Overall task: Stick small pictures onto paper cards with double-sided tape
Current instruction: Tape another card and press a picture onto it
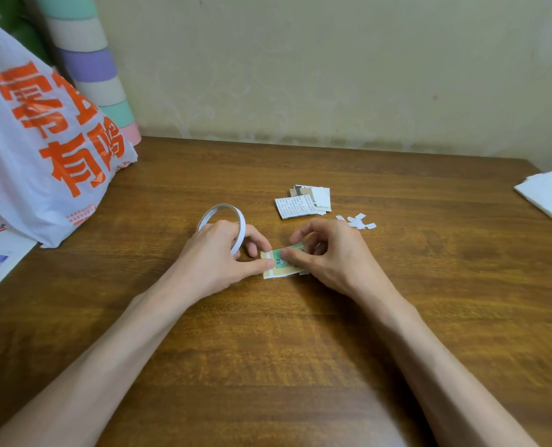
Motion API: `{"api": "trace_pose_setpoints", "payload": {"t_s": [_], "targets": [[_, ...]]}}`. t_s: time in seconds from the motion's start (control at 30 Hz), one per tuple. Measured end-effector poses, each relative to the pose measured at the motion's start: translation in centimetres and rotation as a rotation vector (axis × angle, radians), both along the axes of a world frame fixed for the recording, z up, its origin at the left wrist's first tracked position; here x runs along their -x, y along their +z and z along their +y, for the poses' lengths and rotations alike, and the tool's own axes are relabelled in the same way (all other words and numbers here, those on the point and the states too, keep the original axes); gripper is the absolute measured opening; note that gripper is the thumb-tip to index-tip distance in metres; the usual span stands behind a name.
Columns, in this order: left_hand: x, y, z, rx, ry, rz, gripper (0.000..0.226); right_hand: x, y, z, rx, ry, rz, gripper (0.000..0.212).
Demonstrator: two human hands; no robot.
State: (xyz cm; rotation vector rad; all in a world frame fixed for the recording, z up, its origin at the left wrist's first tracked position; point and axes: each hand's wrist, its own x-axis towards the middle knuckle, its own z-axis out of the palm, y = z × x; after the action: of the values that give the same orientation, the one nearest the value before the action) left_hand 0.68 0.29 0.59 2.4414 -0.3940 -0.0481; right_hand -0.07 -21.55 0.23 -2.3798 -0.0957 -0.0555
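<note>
Two hands meet over one tan card [288, 270], which lies flat on the tabletop [300, 350] near its middle. One small green picture [280, 261] sits on the card, with a white strip showing at the card's left end.

The left hand [216, 253] has its fingers [255, 243] curled round one roll [224, 217] of white tape, which stands on edge just left of the card, and its thumb tip presses the card's left end. The right hand [331, 254] has its fingers [304, 232] bent in, thumb and forefinger pinching the picture's upper right part. This hand hides the card's right end, so I cannot tell if more paper lies under it.

Behind the card there is one loose pile [303, 201] of cut pictures, too overlapped to count. Right of that pile are a few white scraps [358, 221], perhaps five.

Far left of the card stands one white bag [42, 133] with orange lettering, cut off by the edge. Behind it rises one stack [90, 69] of pastel bands, its top out of sight. Far right, some white sheets [547, 196] are also cut off.
</note>
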Motion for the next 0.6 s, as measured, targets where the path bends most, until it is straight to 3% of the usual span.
{"api": "trace_pose_setpoints", "payload": {"t_s": [0.17,0.4,0.6], "targets": [[-0.1,0.0,0.1,0.01,-0.011,0.01,0.018,0.6,0.0,1.0,0.108,-0.053,-0.055,0.041],[-0.2,0.3,-0.1,-0.008,-0.013,0.046,0.017,-0.6,-0.2,-0.4,-0.044,0.028,0.005,0.022],[-0.1,0.4,-0.1,-0.015,-0.007,0.05,0.025,-0.2,0.2,-0.7,0.0,0.145,-0.022,0.023]]}}
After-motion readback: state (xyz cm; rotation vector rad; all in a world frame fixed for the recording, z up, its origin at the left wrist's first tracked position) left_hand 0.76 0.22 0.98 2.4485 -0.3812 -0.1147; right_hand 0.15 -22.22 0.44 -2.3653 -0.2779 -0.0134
